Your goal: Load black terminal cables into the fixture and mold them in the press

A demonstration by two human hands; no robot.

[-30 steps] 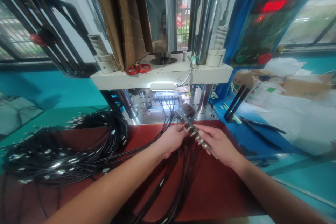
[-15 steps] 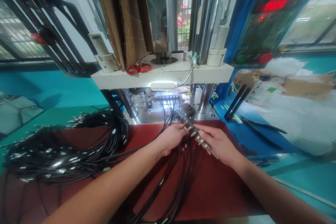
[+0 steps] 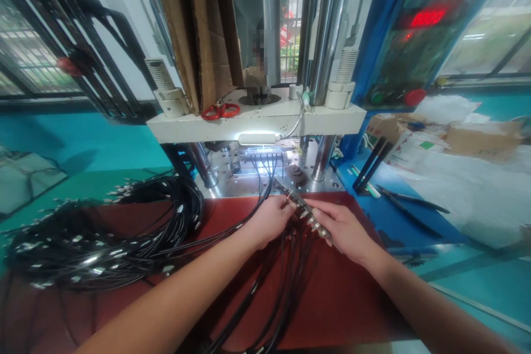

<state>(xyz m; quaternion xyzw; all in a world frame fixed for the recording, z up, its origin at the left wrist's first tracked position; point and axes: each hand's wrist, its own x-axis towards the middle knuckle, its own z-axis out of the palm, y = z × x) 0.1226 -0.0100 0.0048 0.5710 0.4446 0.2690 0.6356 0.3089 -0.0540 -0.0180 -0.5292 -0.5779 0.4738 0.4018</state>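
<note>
Metal connector strip (image 3: pixel 302 207), between both hands' fingers (image 3: pixel 290 207)

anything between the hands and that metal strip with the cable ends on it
Nothing visible. Left hand and right hand both rest directly on the metal strip; its cables trail beneath, toward the viewer.

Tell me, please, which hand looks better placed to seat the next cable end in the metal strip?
Probably the left hand: its fingertips pinch at the upper part of the metal strip, where the black cables run up beneath it. The right hand lies along the strip's lower end, seemingly steadying it.
</note>
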